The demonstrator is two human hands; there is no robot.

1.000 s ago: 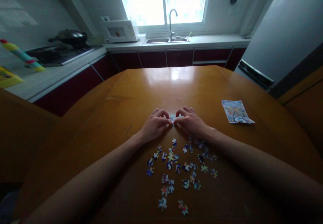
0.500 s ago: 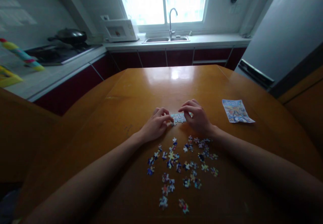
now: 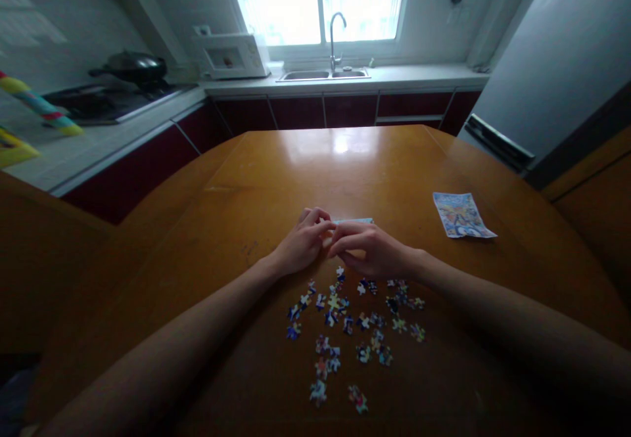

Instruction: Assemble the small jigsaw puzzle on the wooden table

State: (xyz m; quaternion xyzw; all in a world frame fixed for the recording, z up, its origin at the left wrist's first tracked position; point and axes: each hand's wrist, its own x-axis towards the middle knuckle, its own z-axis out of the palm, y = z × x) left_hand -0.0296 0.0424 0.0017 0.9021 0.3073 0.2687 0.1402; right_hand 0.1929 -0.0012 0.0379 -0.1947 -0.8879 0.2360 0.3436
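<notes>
A partly joined jigsaw puzzle [image 3: 359, 220] lies flat on the wooden table, mostly hidden behind my right hand. My left hand [image 3: 305, 243] rests at its left end with curled fingers, the thumb and fingertips drawn together. Reaching in from the right, my right hand [image 3: 367, 250] has its thumb and index finger pinched close to the left fingertips. Whatever is between the fingers of either hand is too small or covered to make out. Several loose puzzle pieces [image 3: 334, 301] are scattered nearer to me, below both hands.
A creased picture sheet [image 3: 461, 215] lies on the right of the table [image 3: 276, 167]. Beyond the table is a counter with a sink [image 3: 305, 75], a tap and a white microwave [image 3: 229, 56]. A black pan [image 3: 133, 66] sits on the stove at left; a fridge stands right.
My right hand has moved left and toward me, from the puzzle's right part to beside my left fingertips, covering more of the puzzle. My left hand has hardly moved.
</notes>
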